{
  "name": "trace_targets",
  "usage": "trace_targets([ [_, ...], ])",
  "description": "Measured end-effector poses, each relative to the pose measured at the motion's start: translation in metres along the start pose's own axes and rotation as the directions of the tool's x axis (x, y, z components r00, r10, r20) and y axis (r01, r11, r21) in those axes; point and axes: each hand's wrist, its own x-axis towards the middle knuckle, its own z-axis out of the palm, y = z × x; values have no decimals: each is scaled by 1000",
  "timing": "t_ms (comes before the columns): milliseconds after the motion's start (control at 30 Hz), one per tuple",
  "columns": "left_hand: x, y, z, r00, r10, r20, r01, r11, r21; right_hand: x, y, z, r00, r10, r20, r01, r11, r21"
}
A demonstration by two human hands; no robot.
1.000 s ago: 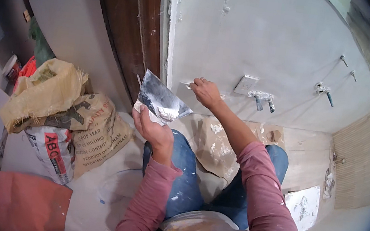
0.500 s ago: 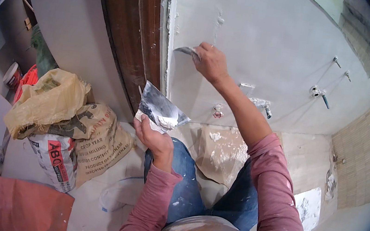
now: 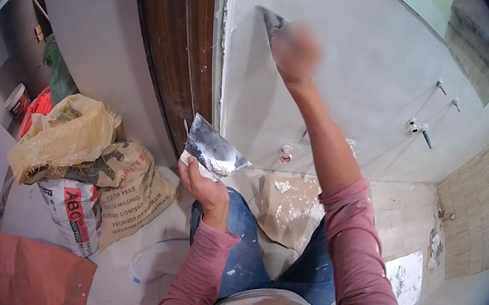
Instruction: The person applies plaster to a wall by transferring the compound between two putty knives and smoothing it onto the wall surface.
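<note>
My right hand is raised against the grey wall, closed on a putty knife whose dark blade lies at the wall surface. That hand is blurred, and it hides the knife's handle. Lower down, in front of the door frame, my left hand grips a flat metal plate from below, thumb on top. A lump of white putty sits on the plate's lower part, near the thumb. A rough white strip of putty runs along the edge between the wall and the brown wooden door frame.
Woven sacks and a white bag are piled at the left. Pipe valves and a tap stick out of the wall. Putty-spotted brown paper lies on the floor by my knees. A mirror-like panel hangs upper right.
My right hand has moved up the wall with the putty knife, and the blade is now turned differently. The left hand and the plate have barely shifted.
</note>
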Motion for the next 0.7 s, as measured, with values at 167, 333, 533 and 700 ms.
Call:
trace_targets([
  [167,2,-1,0,1000,-15,8,15,1000,-14,0,-18,15,914,405,-25,-341,800,493],
  [333,2,-1,-3,999,-43,1,43,998,-54,8,-26,33,914,390,111,-394,791,468],
  [533,-2,0,4,999,-25,39,25,1000,-11,11,-21,49,939,332,-87,-306,924,227],
  [700,-2,1,5,999,-31,-11,31,1000,0,13,-16,48,967,231,-107,-219,969,114],
])
